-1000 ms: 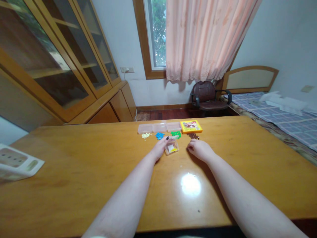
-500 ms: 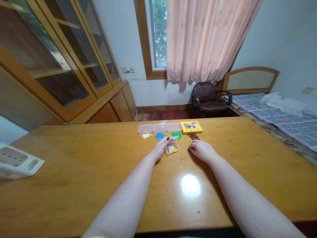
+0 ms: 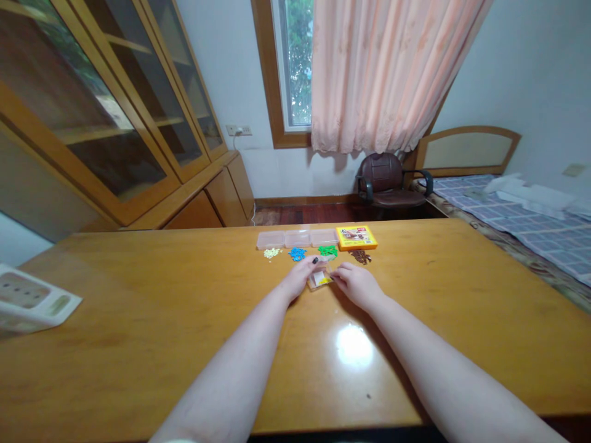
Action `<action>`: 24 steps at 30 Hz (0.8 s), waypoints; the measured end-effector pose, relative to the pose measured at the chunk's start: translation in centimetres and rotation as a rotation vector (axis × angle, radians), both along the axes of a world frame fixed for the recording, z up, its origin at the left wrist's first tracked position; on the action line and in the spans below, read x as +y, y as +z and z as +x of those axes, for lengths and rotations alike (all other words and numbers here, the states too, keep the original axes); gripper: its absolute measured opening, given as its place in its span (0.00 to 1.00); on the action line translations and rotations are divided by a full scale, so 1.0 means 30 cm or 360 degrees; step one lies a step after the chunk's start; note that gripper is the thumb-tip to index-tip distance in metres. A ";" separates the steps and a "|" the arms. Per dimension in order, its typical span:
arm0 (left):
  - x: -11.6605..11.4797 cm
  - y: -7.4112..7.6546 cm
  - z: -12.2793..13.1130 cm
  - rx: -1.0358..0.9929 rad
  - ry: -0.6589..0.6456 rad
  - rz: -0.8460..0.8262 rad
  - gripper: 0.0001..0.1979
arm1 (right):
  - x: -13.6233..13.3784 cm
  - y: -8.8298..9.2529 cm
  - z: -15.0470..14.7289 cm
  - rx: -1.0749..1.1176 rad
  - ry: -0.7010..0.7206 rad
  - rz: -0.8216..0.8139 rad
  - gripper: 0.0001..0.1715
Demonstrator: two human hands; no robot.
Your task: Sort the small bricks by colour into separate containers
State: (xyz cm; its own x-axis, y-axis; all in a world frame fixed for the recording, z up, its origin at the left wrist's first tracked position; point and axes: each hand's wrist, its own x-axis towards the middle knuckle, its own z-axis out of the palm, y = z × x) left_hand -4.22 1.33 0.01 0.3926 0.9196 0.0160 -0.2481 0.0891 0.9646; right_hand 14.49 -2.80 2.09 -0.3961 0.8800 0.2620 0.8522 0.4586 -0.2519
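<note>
A small clear plastic box [image 3: 319, 280] with yellow pieces inside sits on the wooden table [image 3: 138, 320]. My left hand [image 3: 300, 275] is curled around the box's left side, holding it. My right hand [image 3: 353, 284] is closed against the box's right side, fingertips touching it. Just beyond lie little heaps of pale yellow pieces [image 3: 271, 252], blue pieces [image 3: 298, 253], green pieces [image 3: 327, 250] and brown pieces [image 3: 361, 256].
Behind the heaps stand three clear trays [image 3: 298, 238] in a row and a yellow box [image 3: 356, 237]. A white object [image 3: 28, 300] lies at the table's left edge. Beyond the table are a cabinet [image 3: 92, 123], a brown chair [image 3: 388, 178] and a bed [image 3: 530, 221].
My right hand has moved left from near the brown pieces to the small clear box, meeting my left hand there. The left hand has stayed on the box.
</note>
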 end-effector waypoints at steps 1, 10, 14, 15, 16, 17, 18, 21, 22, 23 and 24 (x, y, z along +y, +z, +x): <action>-0.002 0.004 0.000 0.0007 -0.0008 0.0009 0.23 | 0.001 -0.006 -0.003 0.0026 0.0032 -0.0008 0.13; -0.015 0.038 -0.020 0.0213 -0.0096 0.0144 0.21 | 0.026 -0.026 0.073 0.0604 -0.0156 0.0195 0.19; -0.011 0.027 -0.012 0.0454 -0.0080 0.0266 0.29 | 0.024 -0.033 0.058 0.0466 0.0033 0.0143 0.23; -0.011 0.022 -0.008 0.0498 -0.0061 0.0308 0.30 | 0.022 -0.034 0.052 0.0401 0.0086 0.0123 0.23; -0.011 0.016 -0.005 0.0540 -0.0040 0.0365 0.30 | 0.019 -0.035 0.047 0.0342 0.0131 0.0106 0.22; -0.011 0.011 -0.002 0.0584 -0.0024 0.0432 0.30 | 0.017 -0.036 0.044 0.0297 0.0166 0.0095 0.22; -0.011 0.005 0.001 0.0633 -0.0015 0.0506 0.30 | 0.016 -0.036 0.041 0.0263 0.0196 0.0088 0.22; -0.012 -0.010 0.003 0.0820 0.0001 0.0733 0.28 | 0.016 -0.034 0.041 0.0220 0.0242 0.0108 0.20; -0.012 -0.013 0.002 0.0883 0.0007 0.0797 0.27 | 0.017 -0.033 0.041 0.0213 0.0254 0.0119 0.19; -0.011 -0.014 0.000 0.0945 0.0008 0.0853 0.26 | 0.018 -0.032 0.042 0.0209 0.0267 0.0131 0.18; -0.011 -0.013 -0.002 0.1008 -0.0001 0.0899 0.24 | 0.018 -0.031 0.042 0.0205 0.0280 0.0144 0.17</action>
